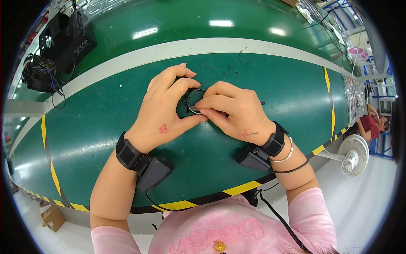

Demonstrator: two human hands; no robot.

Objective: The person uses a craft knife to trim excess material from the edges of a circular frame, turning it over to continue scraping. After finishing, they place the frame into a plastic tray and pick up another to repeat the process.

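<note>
A small round black part with a pale rim, like a ring [189,100], lies at the middle of the green bench, between my hands. My left hand [165,99] curves round its left side, with the index finger near its top and the thumb at its lower edge. From the right, my right hand [232,106] pinches at the ring's lower right edge, thumb and fingertips together. Fingers cover part of the ring, so its exact kind is hard to tell. Each wrist wears a black strap with a dark box attached.
Dark thread-like scraps [213,67] lie beyond my hands. Yellow-black tape [242,188] edges the green bench [287,139]. A black device with bundled cables [67,40] stands far left. At right are a white fan [353,155] and a person in red [369,126].
</note>
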